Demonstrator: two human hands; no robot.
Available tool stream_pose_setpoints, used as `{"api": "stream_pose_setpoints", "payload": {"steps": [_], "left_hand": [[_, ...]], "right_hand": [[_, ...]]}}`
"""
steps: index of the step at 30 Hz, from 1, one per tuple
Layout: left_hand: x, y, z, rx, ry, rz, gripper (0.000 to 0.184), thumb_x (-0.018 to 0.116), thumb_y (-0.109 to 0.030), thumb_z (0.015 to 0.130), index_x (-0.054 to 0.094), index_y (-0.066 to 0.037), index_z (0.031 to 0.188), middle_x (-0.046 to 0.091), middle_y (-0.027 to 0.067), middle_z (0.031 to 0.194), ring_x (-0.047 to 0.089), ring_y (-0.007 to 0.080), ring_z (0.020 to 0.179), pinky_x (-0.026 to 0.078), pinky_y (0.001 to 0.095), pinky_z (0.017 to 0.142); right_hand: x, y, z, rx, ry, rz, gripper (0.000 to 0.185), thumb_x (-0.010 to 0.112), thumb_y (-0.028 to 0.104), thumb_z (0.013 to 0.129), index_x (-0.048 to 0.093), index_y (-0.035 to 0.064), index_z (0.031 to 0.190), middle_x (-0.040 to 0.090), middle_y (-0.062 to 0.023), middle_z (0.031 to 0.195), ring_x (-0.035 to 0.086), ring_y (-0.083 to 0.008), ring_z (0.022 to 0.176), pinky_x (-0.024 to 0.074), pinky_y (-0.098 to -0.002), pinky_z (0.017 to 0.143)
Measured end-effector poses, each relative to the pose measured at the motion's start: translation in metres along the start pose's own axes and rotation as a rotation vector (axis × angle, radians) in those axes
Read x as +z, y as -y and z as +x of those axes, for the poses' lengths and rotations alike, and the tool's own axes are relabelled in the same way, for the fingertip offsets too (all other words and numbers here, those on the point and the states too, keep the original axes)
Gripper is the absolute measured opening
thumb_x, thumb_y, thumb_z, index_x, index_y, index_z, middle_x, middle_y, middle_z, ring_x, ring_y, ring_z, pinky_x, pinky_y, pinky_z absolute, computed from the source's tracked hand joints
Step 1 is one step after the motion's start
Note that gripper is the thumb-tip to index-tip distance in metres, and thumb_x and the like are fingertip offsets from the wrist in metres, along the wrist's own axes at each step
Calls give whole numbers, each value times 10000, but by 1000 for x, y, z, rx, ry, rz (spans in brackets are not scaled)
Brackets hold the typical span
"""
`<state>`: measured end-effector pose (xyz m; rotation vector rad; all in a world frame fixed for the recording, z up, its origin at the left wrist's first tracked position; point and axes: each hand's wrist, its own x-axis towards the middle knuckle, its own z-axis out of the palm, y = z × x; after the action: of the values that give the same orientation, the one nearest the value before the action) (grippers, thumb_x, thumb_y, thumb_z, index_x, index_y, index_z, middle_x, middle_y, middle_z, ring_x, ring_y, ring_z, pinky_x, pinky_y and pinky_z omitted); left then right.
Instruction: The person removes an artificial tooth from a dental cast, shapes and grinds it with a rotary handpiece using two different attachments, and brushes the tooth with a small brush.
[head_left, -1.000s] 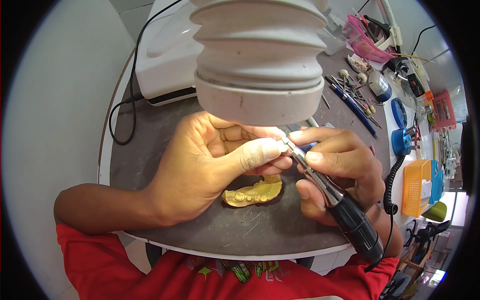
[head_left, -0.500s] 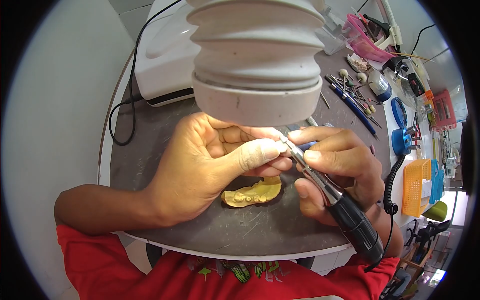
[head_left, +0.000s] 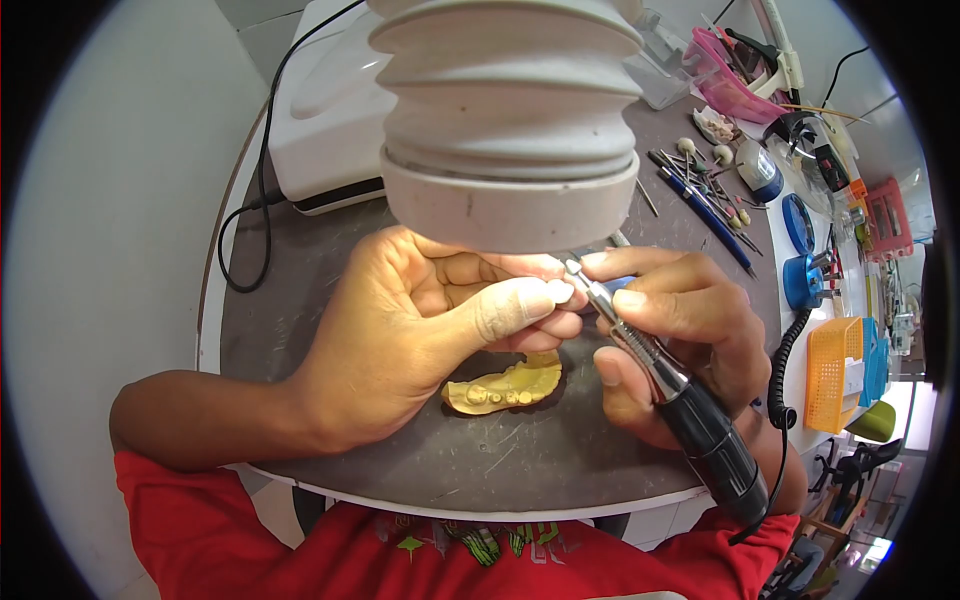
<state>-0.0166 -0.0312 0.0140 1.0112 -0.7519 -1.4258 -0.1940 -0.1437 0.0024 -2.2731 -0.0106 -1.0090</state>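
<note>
My left hand [head_left: 420, 320] is closed, pinching a small white tooth-like piece, apparently a dental crown [head_left: 560, 291], between thumb and fingertips. The fingers cover much of it. My right hand [head_left: 690, 320] grips a rotary handpiece [head_left: 705, 435] with a black body and a metal nose. Its pale pointed bit [head_left: 572, 267] is just above the crown, beside the left fingertips; whether they touch I cannot tell. On the bench below the hands lies a yellow dental model [head_left: 503, 390] of part of a jaw, with several teeth and stumps.
A white ribbed suction hose [head_left: 510, 190] hangs right above my hands. At the back left stands a white machine [head_left: 335, 110] with a black cable. To the right are loose burs and a blue pen-like tool [head_left: 705, 220], a pink basket [head_left: 735, 85] and an orange basket [head_left: 833, 375].
The handpiece's bit has shifted slightly up and away from the crown, with the right fingers moving along. My left hand and the dental model stay in place.
</note>
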Motion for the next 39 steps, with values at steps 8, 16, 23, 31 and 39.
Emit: {"api": "stream_pose_setpoints", "payload": {"steps": [8,16,23,31,39], "left_hand": [[-1,2,0,11,1,26,123,550,-51,918,556,14,1023,622,171,1028,647,200,910,561,302,795],[-2,1,-1,5,7,-6,132,560,-49,910,556,9,1029,624,160,1041,633,195,952,552,298,808],[-2,3,-1,12,10,5,143,562,-44,907,554,10,1039,622,153,1044,633,188,942,549,296,816],[1,2,-1,15,-23,-14,145,565,-48,908,562,7,1041,623,135,1031,636,181,924,547,288,813],[0,2,-1,25,-26,-21,154,572,-47,902,561,4,1047,611,127,1019,631,175,923,545,284,807]], "right_hand": [[0,-1,1,-24,45,25,316,699,69,787,516,-16,1030,577,-155,866,640,-331,898,535,-387,751],[-1,-1,3,-34,50,20,326,707,71,776,518,-15,1028,585,-151,841,645,-333,876,536,-393,748],[-1,-1,3,-41,36,-2,328,707,72,775,519,-16,1028,584,-149,831,643,-334,868,534,-397,751],[-4,0,4,-61,85,34,325,700,77,786,515,-13,1037,582,-146,839,637,-328,882,533,-388,747],[-3,3,-1,48,51,7,318,677,109,823,464,0,1032,556,-149,900,627,-275,902,516,-303,665]]}}
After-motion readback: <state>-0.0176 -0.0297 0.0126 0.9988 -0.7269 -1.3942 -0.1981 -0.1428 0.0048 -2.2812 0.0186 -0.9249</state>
